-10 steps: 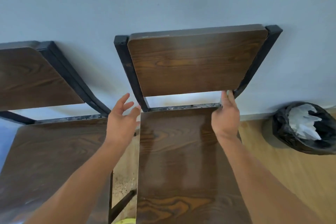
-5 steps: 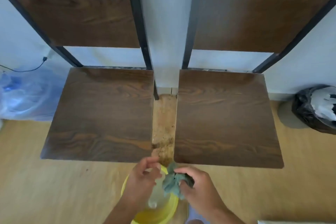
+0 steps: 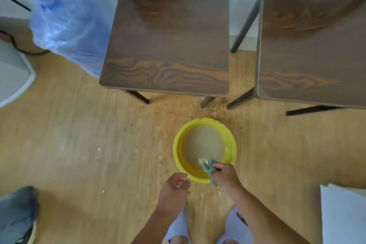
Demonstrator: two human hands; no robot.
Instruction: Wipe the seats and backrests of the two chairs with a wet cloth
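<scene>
my right hand [image 3: 225, 176] is clenched on the crumpled teal cloth [image 3: 208, 167], dipping it into murky water in the round yellow plastic basin [image 3: 178, 156] on the wood floor. left hand [image 3: 174, 189] is loosely curled, holding nothing, just beside the basin rim. the two dark wood-grain chair seats w/ black metal legs, left one [image 3: 168, 39] & right one [image 3: 313, 45], sit beyond the basin. can't tell if they're wiped. backrests out of view. i'd guess wiping remains.
</scene>
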